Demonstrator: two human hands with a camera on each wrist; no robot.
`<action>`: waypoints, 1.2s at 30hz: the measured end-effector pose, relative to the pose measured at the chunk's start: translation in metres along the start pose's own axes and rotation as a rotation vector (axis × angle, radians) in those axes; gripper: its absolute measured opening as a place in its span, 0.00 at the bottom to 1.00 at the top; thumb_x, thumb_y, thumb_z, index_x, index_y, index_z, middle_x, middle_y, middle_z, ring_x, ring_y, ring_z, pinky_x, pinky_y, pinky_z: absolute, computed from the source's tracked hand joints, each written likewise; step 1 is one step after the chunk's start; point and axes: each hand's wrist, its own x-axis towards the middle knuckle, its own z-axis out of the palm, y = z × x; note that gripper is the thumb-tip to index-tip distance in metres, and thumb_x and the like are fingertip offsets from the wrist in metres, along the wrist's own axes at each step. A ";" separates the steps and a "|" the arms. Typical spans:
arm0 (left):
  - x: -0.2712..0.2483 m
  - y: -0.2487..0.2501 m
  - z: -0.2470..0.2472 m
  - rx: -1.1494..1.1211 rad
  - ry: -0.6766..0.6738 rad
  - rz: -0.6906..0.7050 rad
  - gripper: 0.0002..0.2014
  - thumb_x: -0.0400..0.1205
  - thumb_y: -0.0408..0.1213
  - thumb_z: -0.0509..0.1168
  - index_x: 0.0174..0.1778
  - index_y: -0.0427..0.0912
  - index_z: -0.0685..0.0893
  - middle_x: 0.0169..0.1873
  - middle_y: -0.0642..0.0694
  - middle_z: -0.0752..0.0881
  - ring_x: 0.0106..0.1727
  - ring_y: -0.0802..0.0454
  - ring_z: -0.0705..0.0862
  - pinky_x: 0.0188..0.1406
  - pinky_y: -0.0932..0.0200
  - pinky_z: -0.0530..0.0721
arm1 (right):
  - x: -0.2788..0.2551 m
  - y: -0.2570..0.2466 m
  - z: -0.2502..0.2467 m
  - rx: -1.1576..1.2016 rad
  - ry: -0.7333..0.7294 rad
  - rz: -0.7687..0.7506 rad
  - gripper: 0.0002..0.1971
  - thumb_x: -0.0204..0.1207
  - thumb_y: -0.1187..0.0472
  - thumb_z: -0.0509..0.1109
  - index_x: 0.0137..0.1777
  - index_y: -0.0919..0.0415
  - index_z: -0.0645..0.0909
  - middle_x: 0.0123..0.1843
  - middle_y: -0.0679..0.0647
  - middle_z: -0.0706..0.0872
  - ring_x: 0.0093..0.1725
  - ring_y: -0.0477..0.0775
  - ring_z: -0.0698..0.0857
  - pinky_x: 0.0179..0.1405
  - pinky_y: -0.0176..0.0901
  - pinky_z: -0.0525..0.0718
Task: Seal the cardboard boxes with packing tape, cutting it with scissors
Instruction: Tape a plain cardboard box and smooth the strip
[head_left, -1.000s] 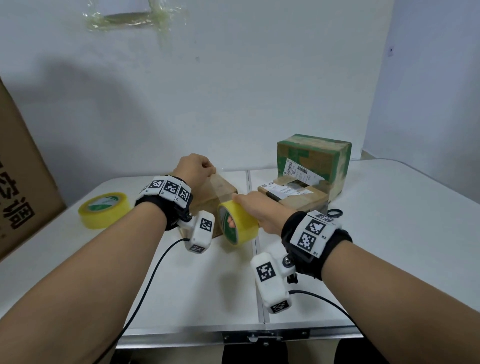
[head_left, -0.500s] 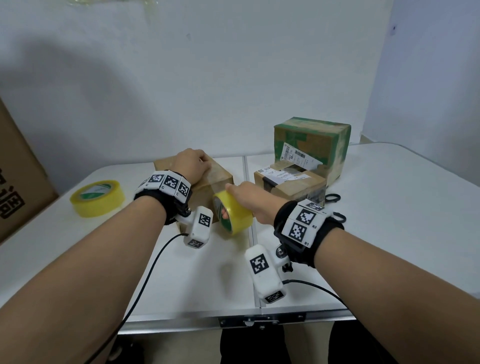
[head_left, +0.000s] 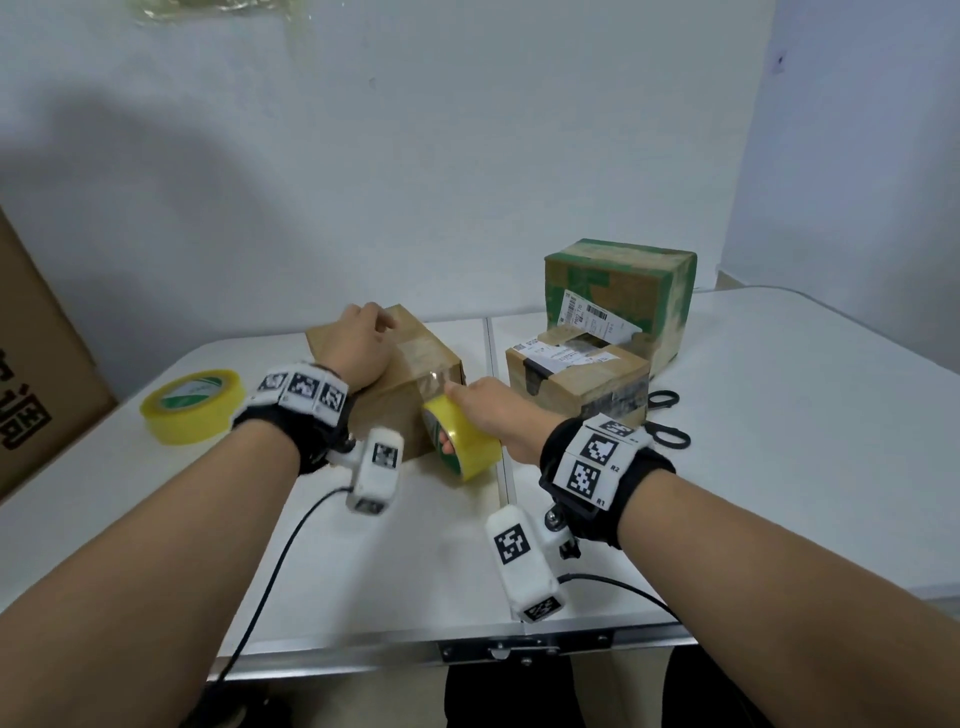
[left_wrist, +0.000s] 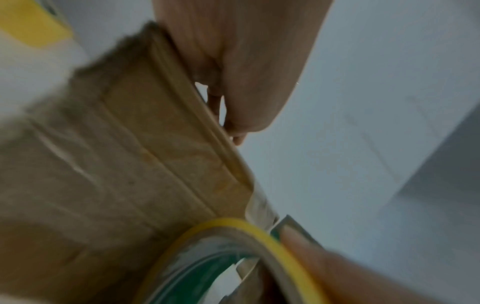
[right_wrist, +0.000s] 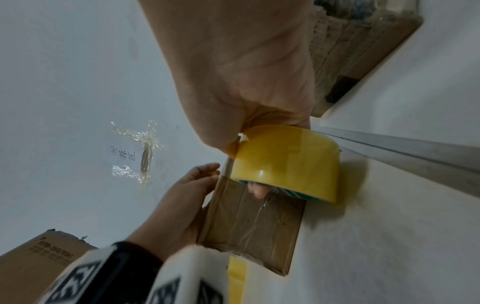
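A small brown cardboard box sits mid-table. My left hand lies on its top, fingers bent over the far edge. My right hand grips a yellow tape roll against the box's near right corner, a finger through its core. A clear strip of tape runs from the roll over the box top. Black scissors lie on the table right of the low labelled box.
A taller green-taped box stands behind the low one. A second yellow tape roll lies at the left. A big carton leans at the far left edge. The white folding table has a seam down its middle.
My right hand has drawn the roll down from the box top to its near corner, laying tape along the lid. The left hand has stayed on the box.
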 end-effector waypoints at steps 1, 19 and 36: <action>-0.005 0.001 0.000 -0.043 0.001 0.078 0.16 0.81 0.23 0.55 0.59 0.39 0.82 0.59 0.41 0.79 0.55 0.48 0.79 0.58 0.61 0.72 | 0.002 0.001 0.001 0.004 0.002 0.001 0.22 0.88 0.53 0.55 0.65 0.75 0.73 0.34 0.62 0.86 0.23 0.52 0.85 0.24 0.36 0.85; -0.013 0.005 0.017 0.361 -0.374 0.110 0.27 0.88 0.57 0.37 0.84 0.57 0.57 0.84 0.58 0.56 0.85 0.55 0.52 0.80 0.31 0.48 | 0.003 0.003 0.001 -0.088 0.024 -0.039 0.19 0.88 0.51 0.55 0.60 0.70 0.75 0.36 0.61 0.87 0.30 0.55 0.86 0.33 0.39 0.85; -0.037 -0.005 -0.006 0.268 -0.379 0.175 0.32 0.82 0.62 0.58 0.83 0.62 0.59 0.83 0.61 0.57 0.85 0.47 0.52 0.81 0.42 0.50 | 0.012 0.006 -0.002 -0.178 0.079 -0.062 0.22 0.87 0.48 0.56 0.56 0.68 0.78 0.41 0.63 0.89 0.36 0.59 0.88 0.40 0.41 0.86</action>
